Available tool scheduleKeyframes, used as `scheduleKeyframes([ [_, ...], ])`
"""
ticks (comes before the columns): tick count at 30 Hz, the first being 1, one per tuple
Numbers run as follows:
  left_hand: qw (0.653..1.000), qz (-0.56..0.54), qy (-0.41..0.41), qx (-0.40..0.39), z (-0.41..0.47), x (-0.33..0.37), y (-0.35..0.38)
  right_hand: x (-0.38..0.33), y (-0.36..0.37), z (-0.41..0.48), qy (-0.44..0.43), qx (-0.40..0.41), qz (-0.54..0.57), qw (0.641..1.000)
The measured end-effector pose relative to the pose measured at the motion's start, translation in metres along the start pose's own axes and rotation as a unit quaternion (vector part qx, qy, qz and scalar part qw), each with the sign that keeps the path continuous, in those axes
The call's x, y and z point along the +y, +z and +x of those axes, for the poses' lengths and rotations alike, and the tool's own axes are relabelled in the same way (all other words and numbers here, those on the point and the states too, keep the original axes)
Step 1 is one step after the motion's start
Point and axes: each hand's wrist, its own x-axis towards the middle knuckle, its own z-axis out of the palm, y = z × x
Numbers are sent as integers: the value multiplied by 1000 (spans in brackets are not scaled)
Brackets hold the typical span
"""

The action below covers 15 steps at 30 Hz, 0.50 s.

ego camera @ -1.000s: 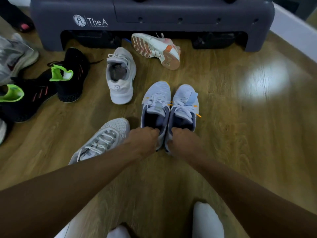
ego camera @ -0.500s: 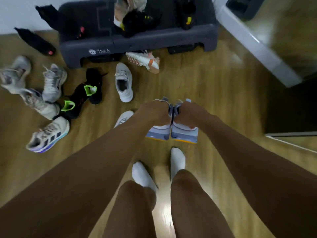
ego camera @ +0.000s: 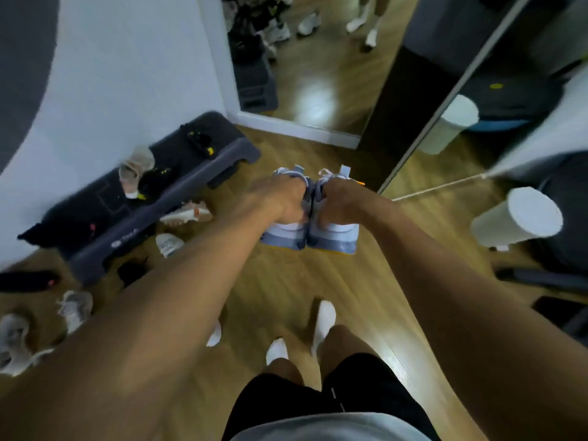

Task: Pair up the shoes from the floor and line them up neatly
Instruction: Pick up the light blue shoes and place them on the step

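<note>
Nearest to the camera are black shorts and two feet in white socks [ego camera: 323, 319] on the wooden floor [ego camera: 286, 281]. Both arms reach forward, almost straight, above the floor. The left hand [ego camera: 280, 202] closes its fingers on the heel of the left light-blue sneaker [ego camera: 284, 232], and the right hand [ego camera: 337, 203] closes in the same way on the right light-blue sneaker [ego camera: 335, 235]. The two sneakers hang side by side, touching, toes pointing away, lifted clear of the floor, as far as the blur lets me judge.

I think the step in hand is carrying one finished pair to the lining-up place. The next move calls for lowering both together, heels level.

Farther left, unpaired sneakers [ego camera: 170, 243] lie scattered beside the dark step platform [ego camera: 152, 218]. Behind stands a mirror [ego camera: 318, 74].
</note>
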Motion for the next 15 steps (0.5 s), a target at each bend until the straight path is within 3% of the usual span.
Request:
scheduleKeyframes([
  [5, 992, 46, 118, 3, -1, 104, -32, 67, -42, -98, 109, 61, 25, 992],
  [9, 974, 91, 207, 23, -5, 214, -31, 137, -55, -188, 196, 29, 143, 970],
  [15, 948, 125, 292, 0, -28, 397, 6, 241, -28, -343, 305, 152, 177, 923],
])
